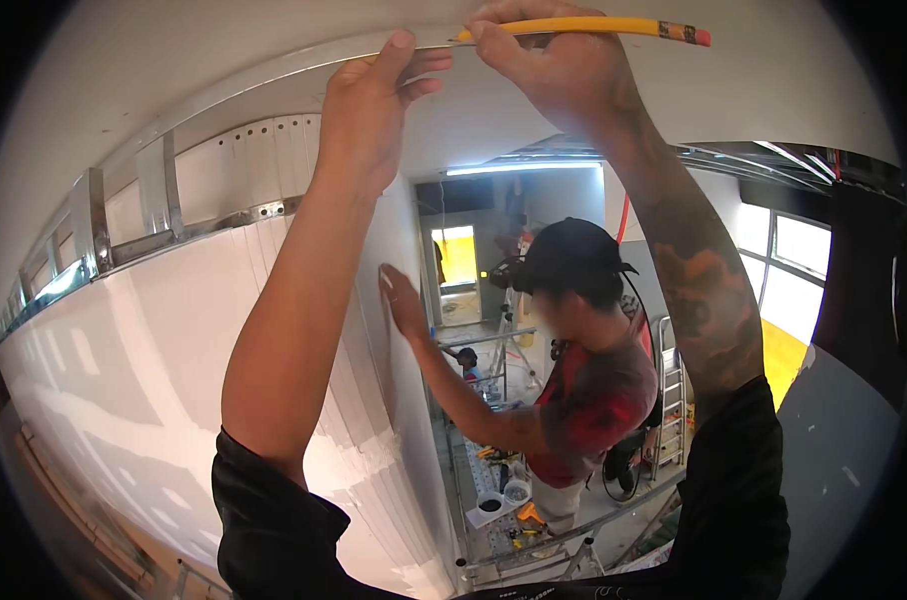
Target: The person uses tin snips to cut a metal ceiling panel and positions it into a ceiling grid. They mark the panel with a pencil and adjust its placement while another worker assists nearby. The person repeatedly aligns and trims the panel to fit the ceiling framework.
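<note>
My left hand (366, 115) is raised to the ceiling at a thin metal track (264, 72). Its thumb lies against the track, and its fingers stretch to the right, slightly apart. Just right of it, my right hand (574, 80) grips a yellow pencil (594, 26) with a pink eraser. The pencil lies nearly level, its tip by the track close to my left fingers. White ceiling board (774, 75) spreads behind both hands. Part of my right fingers is hidden behind the pencil and hand.
Below stands a co-worker (599, 370) in a black cap and red shirt, one hand on the wall edge. To the left, metal studs (94, 215) rise above a white plasterboard wall (154, 370). A ladder (671, 400), buckets (489, 503) and tools stand lower down.
</note>
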Demonstrator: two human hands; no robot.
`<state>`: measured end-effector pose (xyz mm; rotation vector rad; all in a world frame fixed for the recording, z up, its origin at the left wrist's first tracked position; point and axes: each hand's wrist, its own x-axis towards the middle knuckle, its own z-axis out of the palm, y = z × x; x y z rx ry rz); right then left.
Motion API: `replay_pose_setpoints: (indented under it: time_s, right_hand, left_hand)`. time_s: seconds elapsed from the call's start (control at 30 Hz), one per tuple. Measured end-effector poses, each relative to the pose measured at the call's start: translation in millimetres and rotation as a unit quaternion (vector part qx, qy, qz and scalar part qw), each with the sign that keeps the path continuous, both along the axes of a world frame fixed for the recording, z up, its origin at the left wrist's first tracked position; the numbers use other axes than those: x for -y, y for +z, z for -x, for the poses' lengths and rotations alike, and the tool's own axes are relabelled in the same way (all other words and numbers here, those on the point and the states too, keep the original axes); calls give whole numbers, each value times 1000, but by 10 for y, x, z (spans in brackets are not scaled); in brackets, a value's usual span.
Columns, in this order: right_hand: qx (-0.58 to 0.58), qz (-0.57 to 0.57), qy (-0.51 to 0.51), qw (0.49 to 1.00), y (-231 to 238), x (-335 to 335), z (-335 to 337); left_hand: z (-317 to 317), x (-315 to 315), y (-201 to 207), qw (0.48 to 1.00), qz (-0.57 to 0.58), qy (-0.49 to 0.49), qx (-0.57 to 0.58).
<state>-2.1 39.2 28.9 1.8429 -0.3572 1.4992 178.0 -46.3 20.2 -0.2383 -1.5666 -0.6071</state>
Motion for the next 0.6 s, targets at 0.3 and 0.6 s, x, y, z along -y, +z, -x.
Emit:
replay_pose_setpoints:
  time_s: [0.3,0.6]
  right_hand:
    - [-28,-20,3,999,-18,-11,9]
    - [-24,-34,-20,999,4,11,31]
  left_hand:
    - [4,-59,-40,1000,-7,0,-11]
    - [5,-82,-39,998,-18,67,-14]
